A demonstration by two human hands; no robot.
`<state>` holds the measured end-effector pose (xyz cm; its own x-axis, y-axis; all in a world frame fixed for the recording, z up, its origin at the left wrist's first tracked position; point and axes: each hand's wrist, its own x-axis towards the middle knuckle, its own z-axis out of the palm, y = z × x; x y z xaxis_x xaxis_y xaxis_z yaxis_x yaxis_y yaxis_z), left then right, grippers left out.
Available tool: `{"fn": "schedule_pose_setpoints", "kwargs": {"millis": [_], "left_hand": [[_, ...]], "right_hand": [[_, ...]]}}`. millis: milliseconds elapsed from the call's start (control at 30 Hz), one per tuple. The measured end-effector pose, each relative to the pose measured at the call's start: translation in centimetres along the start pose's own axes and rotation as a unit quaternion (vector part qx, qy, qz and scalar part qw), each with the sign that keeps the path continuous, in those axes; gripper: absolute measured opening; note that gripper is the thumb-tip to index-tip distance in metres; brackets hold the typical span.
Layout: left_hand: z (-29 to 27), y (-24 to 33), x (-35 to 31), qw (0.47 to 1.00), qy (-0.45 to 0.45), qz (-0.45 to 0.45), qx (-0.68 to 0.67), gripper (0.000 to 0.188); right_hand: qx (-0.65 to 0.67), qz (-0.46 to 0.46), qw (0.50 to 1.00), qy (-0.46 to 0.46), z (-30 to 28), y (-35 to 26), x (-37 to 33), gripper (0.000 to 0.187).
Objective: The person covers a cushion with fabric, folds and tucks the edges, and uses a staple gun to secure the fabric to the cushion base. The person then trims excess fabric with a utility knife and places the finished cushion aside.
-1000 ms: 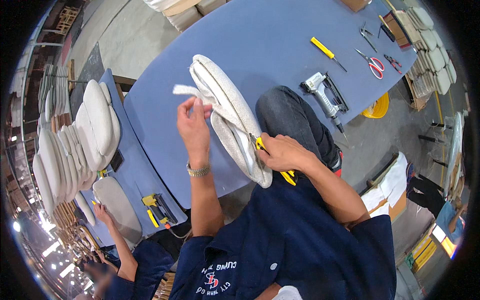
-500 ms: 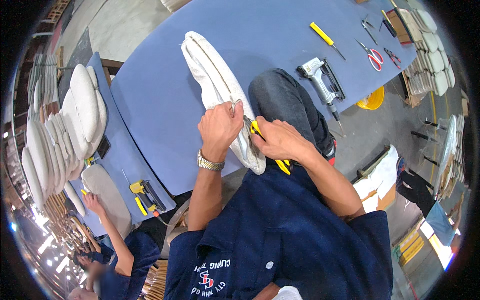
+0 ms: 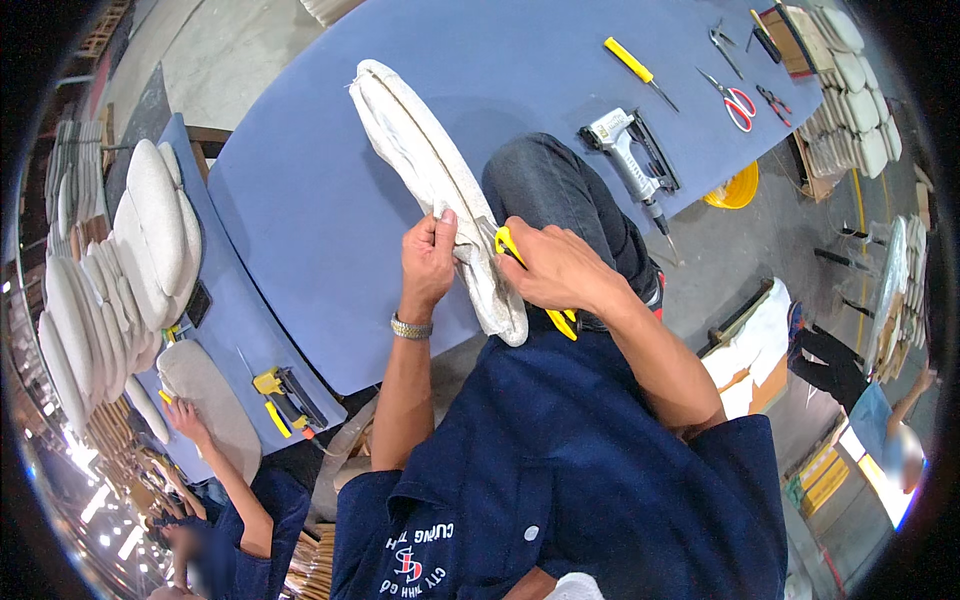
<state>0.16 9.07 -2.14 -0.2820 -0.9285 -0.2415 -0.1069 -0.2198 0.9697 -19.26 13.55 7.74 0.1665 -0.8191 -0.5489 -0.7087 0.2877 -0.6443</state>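
Cushion (image 3: pixel 425 140) slants toward eleven o'clock; our left grip (image 3: pixel 428 262) pinches edge, now farther from yellow-handled tool (image 3: pixel 506 241) clamped in right grip (image 3: pixel 560 265); working room likely freer.

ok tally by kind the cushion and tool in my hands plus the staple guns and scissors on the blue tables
Cushion in the left hand: 1
Yellow-handled tool in the right hand: 1
Staple guns, silver one and yellow-and-black one: 2
Red-handled scissors: 1
Total: 5

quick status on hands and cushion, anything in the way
Left hand pinching pale cushion. Right hand gripping yellow-handled tool at cushion's side. Staple gun beyond knee, not blocking.
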Motion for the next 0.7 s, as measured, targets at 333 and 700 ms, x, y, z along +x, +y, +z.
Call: {"fn": "schedule_pose_setpoints", "kwargs": {"millis": [333,700], "left_hand": [[0.6,-1.7,0.6,0.999,0.028,0.024,-0.011,0.041],[4.3,-3.5,0.1,0.972,0.113,-0.017,-0.205,0.033]], "right_hand": [[-0.028,0.002,0.999,-0.045,-0.8,-0.4,0.8,0.039],[-0.006,0.003,0.998,-0.068,0.9,1.7,-1.8,0.037]]}}
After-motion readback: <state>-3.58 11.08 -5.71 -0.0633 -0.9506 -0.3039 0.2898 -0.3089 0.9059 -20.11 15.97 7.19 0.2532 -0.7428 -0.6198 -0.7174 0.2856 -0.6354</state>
